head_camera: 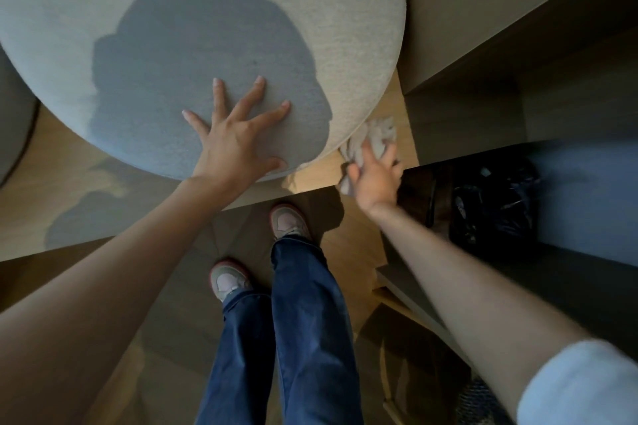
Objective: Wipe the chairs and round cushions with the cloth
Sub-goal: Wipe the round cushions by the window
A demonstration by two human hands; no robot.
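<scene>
The left hand is lying flat on the round cushion with fingers spread wide, its palm sitting just inside the near rim. The right hand is gripping a crumpled cloth, fingers curled round it, and the cloth is touching the cushion's lower right edge. That edge is running close to a cabinet, leaving only a narrow strip of wooden floor between them. A black bag is sitting in a low opening to the right of the cloth hand. The person's shoes are standing on open floor just short of the cushion's near rim.
</scene>
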